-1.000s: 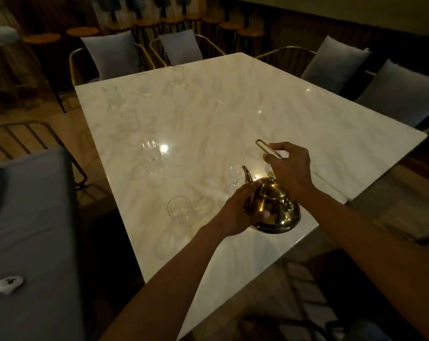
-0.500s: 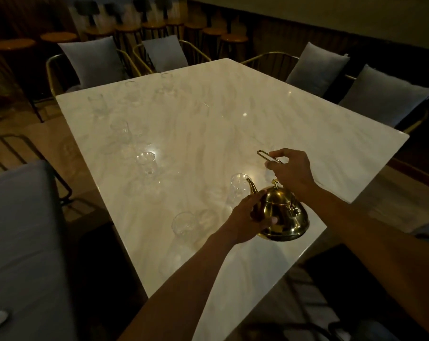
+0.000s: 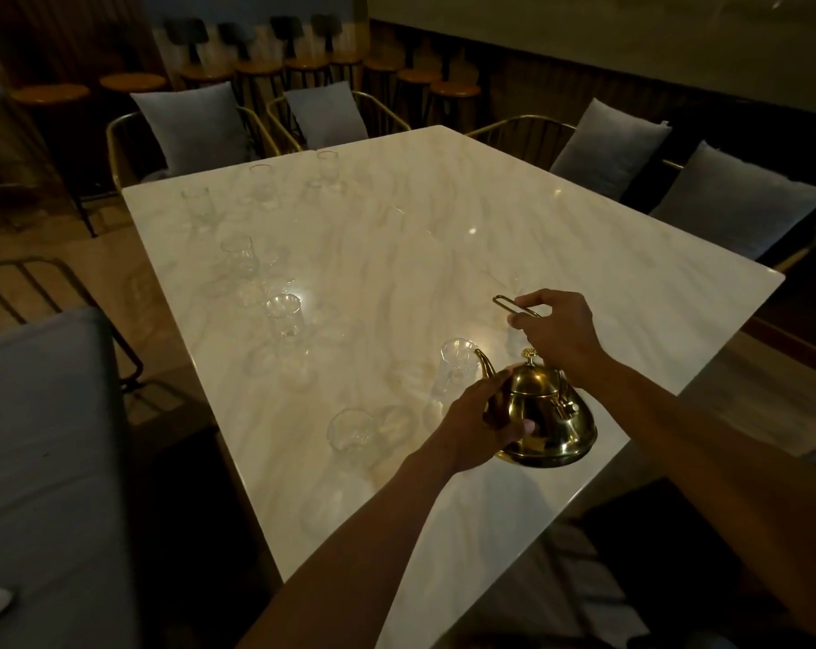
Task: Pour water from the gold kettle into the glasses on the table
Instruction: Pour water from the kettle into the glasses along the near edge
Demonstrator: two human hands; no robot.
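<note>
The gold kettle (image 3: 549, 416) is held over the near right part of the white marble table (image 3: 443, 255), tilted to the left. My right hand (image 3: 558, 332) grips its wire handle above the lid. My left hand (image 3: 483, 421) holds the kettle's left side below the spout. The spout tip sits at the rim of a clear glass (image 3: 455, 367). Another glass (image 3: 350, 430) stands to the lower left of it. Several more clear glasses, such as one (image 3: 284, 316) and one (image 3: 240, 252), run along the table's left side to the far end.
Gold-framed chairs with grey cushions (image 3: 195, 126) stand round the table, at the far end and on the right (image 3: 607, 147). A grey padded seat (image 3: 36, 461) is at the near left. Wooden bar stools (image 3: 453, 91) line the back wall.
The kettle and both hands kept their hold and stayed at the same glass. The view shifted slightly; the spout remains at that glass's rim.
</note>
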